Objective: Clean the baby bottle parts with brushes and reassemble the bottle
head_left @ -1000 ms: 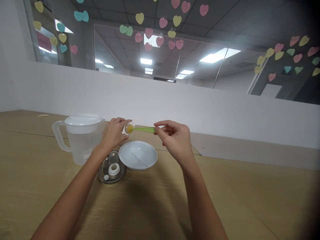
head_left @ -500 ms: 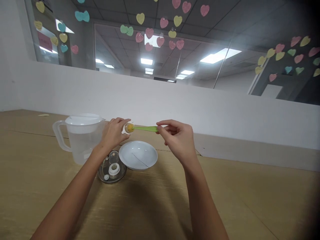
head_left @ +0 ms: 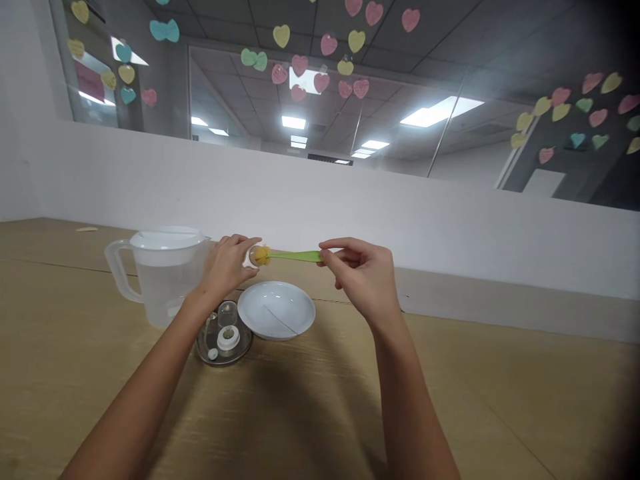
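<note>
My left hand (head_left: 231, 263) grips a small white-rimmed clear piece (head_left: 247, 258), apparently a baby bottle part, by its edges. Its open side faces right. Between thumb and fingers, my right hand (head_left: 361, 273) pinches the green handle of a small cleaning brush (head_left: 295, 256). The brush lies level, and its yellow head (head_left: 262, 255) sits at the mouth of the piece, partly inside it. Below both hands stands a white bowl (head_left: 277, 300) with a thin rod (head_left: 280, 319) lying in it.
Left of the bowl, a round metal tray (head_left: 225, 361) carries a clear cap (head_left: 227, 313), a white ring-shaped part (head_left: 229, 338) and small pieces. A lidded clear pitcher (head_left: 165, 280) stands behind my left forearm. A white wall (head_left: 350, 207) borders the wooden table (head_left: 475, 387).
My right hand has shifted slightly right with the brush. More of the yellow head shows outside the piece. My left hand stays nearly in place.
</note>
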{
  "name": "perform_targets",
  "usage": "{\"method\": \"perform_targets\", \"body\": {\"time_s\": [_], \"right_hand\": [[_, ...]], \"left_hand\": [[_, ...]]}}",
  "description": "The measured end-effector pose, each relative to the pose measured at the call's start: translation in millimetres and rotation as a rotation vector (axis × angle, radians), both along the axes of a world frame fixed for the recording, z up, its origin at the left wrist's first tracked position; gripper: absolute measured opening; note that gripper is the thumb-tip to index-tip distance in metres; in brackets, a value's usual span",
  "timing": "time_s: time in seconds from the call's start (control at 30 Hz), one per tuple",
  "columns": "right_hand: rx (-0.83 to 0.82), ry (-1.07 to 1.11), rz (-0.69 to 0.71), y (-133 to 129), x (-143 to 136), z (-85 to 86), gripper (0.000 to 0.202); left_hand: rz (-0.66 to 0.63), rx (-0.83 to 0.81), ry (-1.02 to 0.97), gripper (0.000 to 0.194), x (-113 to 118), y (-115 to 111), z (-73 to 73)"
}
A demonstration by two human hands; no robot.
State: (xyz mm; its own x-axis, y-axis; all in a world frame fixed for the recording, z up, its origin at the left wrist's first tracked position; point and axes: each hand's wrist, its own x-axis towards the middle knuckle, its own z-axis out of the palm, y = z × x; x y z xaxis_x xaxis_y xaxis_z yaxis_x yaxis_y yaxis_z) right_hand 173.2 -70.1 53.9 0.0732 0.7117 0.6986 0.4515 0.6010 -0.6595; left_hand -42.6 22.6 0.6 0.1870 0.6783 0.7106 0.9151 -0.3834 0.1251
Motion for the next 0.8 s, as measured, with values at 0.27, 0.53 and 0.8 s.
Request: {"method": "perform_targets", "body": {"time_s": [0.27,0.53,0.8], "right_hand": [[0.007,0.008,-0.023,-2.5,8.1,3.5,0.019],[0.096,0.07,-0.106,-8.2,21.2,10.3,0.019],[0.272,0.162,-0.46,-17.2,75.9,16.5,0.017]], "left_hand": [[0.006,-0.018,-0.006,0.052,-0.8,-1.0,1.4],[0.108,-0.013,0.05,0.051,-7.9,1.0,0.2],[0.05,0.048,0.174,0.056,-13.3,16.1,-13.5]]}}
